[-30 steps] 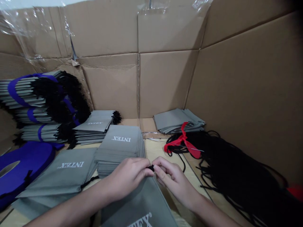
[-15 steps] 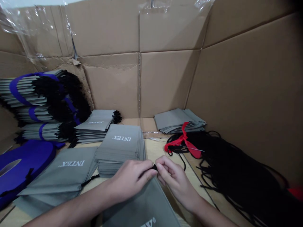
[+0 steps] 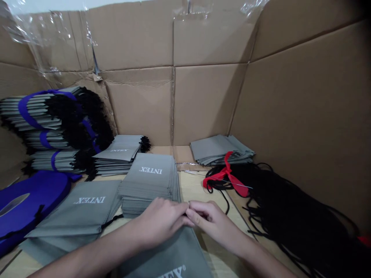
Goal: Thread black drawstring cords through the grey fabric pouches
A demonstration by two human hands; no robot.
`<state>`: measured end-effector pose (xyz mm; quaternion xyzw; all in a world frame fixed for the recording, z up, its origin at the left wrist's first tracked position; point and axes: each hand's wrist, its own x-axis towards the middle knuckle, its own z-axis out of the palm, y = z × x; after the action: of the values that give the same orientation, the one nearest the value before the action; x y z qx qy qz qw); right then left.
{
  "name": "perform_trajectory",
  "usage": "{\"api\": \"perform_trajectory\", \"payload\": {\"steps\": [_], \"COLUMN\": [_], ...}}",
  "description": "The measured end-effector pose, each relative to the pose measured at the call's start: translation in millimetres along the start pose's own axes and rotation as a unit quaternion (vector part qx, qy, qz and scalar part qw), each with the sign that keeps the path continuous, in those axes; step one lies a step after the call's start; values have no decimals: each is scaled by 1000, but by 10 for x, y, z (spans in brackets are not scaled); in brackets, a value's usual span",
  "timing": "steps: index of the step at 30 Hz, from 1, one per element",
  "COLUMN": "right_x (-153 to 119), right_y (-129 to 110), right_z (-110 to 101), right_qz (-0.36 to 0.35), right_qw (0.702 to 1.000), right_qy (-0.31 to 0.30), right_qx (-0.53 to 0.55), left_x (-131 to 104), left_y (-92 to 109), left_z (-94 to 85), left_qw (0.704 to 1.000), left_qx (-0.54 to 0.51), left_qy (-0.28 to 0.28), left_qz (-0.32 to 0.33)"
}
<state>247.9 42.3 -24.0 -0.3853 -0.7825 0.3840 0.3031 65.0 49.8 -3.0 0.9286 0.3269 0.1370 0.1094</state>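
In the head view, the grey pouch (image 3: 174, 251) lies just below the fingertips, its top corner reaching up to them at the bottom centre of the table (image 3: 188, 183). The left hand (image 3: 162, 222) and right hand (image 3: 210, 222) meet above that corner, forearms angling in from either side, fingertips pressed together, whatever they pinch hidden from sight.

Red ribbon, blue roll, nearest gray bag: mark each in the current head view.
Red ribbon (image 3: 240, 190): head view, lower right loop.
Blue roll (image 3: 48, 191): head view, upper face, right of the hub.
Nearest gray bag (image 3: 176, 251): head view, panel above the white lettering.
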Motion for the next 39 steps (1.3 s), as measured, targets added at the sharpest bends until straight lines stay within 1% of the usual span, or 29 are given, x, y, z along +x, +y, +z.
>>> {"api": "perform_trajectory", "payload": {"steps": [2,5,9,12,15,18,21,22,23,24,26,28,30,33,36,38,39], "right_x": [4,-4,-17,-13,-11,-22,-42,-47,-50,-51,-41,-22,-2,12,9,3,1], "right_y": [-40,-95,-104,-75,-76,-124,-180,-192,-199,-200,-183,-144,-95,-40,-45,-77,-95], "right_z": [-15,-36,-41,-33,-1,71,134,138,130,113,59,11,-4,32,74,81,79], "right_qz": [8,55,96,119,123,107,97,91,85,77,67,67,66,50,36,43,56], "right_qw": [996,980,968,958,943,915,872,864,862,868,900,939,960,966,970,967,960], "right_qy": [-35,-68,-60,-55,-30,29,83,90,92,91,83,77,88,106,101,101,97], "right_qx": [80,181,224,256,307,387,472,487,491,481,422,328,257,231,218,231,255], "left_x": [1,-3,-11,-9,0,13,20,20,18,17,16,20,30,44,52,58,61], "left_y": [17,40,52,56,65,65,46,36,25,13,-8,-25,-41,-66,-92,-106,-112], "left_z": [-22,-61,-87,-90,-89,-84,-82,-82,-83,-82,-74,-58,-41,-17,7,24,32], "left_qw": [1000,998,993,980,956,937,947,952,956,957,957,958,961,967,972,974,975], "left_qx": [-22,-60,-120,-198,-293,-349,-316,-298,-284,-277,-281,-280,-267,-241,-219,-209,-206], "left_qy": [-2,-1,-11,-23,-13,10,57,69,74,72,61,60,70,87,89,84,80], "left_qz": [-3,1,16,26,23,11,9,17,28,38,45,35,18,0,-8,-10,-10]}}
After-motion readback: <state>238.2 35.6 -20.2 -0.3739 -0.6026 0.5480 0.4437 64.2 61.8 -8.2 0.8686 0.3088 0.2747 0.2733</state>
